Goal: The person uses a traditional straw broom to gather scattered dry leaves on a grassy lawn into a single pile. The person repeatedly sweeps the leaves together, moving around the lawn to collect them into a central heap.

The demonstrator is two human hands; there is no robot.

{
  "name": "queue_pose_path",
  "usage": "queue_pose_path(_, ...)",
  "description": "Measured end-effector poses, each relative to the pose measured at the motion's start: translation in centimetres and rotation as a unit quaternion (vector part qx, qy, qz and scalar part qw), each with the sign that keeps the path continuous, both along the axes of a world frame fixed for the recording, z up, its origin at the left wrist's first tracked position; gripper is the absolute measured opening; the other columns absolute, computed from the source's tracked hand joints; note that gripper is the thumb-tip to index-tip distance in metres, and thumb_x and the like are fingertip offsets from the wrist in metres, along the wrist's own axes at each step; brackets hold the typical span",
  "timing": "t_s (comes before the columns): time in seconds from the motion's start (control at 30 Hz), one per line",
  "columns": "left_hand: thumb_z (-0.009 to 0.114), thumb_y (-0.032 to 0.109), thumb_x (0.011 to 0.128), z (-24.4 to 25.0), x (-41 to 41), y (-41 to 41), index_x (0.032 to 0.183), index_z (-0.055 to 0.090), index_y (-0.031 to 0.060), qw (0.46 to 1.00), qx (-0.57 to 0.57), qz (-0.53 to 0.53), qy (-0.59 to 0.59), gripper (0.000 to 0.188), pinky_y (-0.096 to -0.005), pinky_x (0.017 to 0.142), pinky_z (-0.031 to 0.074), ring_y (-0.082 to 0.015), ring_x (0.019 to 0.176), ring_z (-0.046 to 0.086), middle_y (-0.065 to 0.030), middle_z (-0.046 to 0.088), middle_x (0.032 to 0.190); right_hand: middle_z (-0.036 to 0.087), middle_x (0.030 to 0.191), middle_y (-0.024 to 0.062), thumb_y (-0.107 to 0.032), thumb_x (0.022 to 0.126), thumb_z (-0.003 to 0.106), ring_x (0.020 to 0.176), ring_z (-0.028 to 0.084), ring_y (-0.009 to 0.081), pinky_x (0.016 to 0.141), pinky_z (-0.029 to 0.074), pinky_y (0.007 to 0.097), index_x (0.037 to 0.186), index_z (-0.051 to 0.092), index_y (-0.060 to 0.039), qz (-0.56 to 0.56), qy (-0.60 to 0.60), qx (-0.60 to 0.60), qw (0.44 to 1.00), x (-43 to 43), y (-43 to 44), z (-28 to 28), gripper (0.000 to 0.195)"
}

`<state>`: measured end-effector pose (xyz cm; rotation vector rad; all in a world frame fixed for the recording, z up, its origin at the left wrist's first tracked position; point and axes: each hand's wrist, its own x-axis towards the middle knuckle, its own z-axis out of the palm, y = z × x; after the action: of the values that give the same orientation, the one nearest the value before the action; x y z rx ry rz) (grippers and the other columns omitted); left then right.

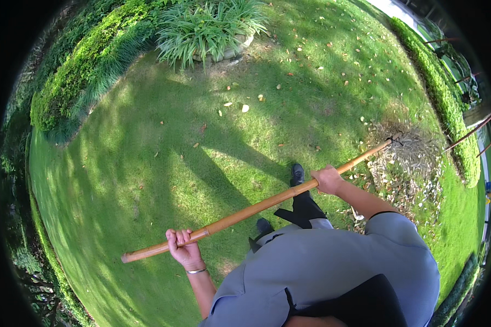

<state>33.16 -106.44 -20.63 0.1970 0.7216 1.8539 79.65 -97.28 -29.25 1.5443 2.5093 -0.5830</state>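
Observation:
A long bamboo pole (249,210) crosses in front of my body, sloping from lower left to upper right. My left hand (185,247) is wrapped around it near its butt end, with a metal bangle on that wrist. Farther along the pole, my right hand (328,180) grips it from above. Dark cord binds the far end to a head of thin, pale bristles or tines (413,143); whether it is a broom or a rake I cannot tell. That head rests at a heap of dry leaves (421,180) on the grass, to my right.
Lawn (147,171) surrounds my feet, with scattered fallen leaves (245,108). A stone-edged clump of strappy plants (212,32) stands ahead. Shrubs (77,77) border the left, and a low clipped hedge (438,77) the right. Thin reddish poles (472,133) slant near that hedge.

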Motion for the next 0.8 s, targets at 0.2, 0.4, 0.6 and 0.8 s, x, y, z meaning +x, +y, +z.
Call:
queue_pose_path(0.2, 0.045, 0.010, 0.091, 4.0, -4.9, -6.2, 0.075, 0.048, 0.0058, 0.972, 0.106, 0.206, 0.042, 0.017, -0.0274, 0.058, 0.041, -0.0088, 0.041, 0.029, 0.0038, 0.028, 0.047, 0.057, 0.059, 0.0069, -0.013, 0.072, 0.059, 0.059, 0.060, 0.0296, 0.061, 0.046, 0.0425, 0.079, 0.049, -0.0108, 0.190, 0.171, 0.047, 0.966, -8.6, 10.9, 4.2, 0.012)
queue_pose_path(0.4, 0.047, 0.014, 0.090, 28.9, 6.4, -20.5, 0.069, 0.042, 0.0113, 0.759, 0.257, 0.476, 0.362, 0.022, -0.0197, 0.038, 0.029, -0.0079, 0.039, 0.031, 0.0048, 0.030, 0.049, 0.058, 0.061, 0.0042, -0.020, 0.076, 0.063, 0.062, 0.061, 0.0269, 0.062, 0.045, 0.0404, 0.080, 0.052, -0.0098, 0.438, 0.386, -0.021, 0.812, -22.2, 8.3, 13.0, 0.016)
queue_pose_path(0.6, 0.050, 0.026, 0.089, 35.5, 20.5, -19.7, 0.088, 0.051, 0.0025, 0.586, 0.134, 0.447, 0.663, 0.023, -0.0186, 0.037, 0.037, -0.0113, 0.039, 0.041, -0.0056, 0.050, 0.058, 0.063, 0.075, 0.0095, -0.030, 0.072, 0.070, 0.078, 0.063, 0.0296, 0.071, 0.048, 0.0426, 0.087, 0.058, -0.0103, 0.541, 0.372, -0.098, 0.747, -27.1, 10.4, 14.0, 0.027)
queue_pose_path(0.8, 0.046, 0.019, 0.090, 28.4, 13.2, -7.3, 0.075, 0.049, 0.0043, 0.707, 0.063, 0.428, 0.560, 0.021, -0.0221, 0.039, 0.039, -0.0116, 0.040, 0.042, -0.0027, 0.044, 0.053, 0.062, 0.076, 0.0072, -0.026, 0.073, 0.069, 0.080, 0.062, 0.0262, 0.066, 0.046, 0.0421, 0.083, 0.057, -0.0121, 0.435, 0.356, -0.184, 0.807, -21.9, 19.0, 3.0, 0.021)
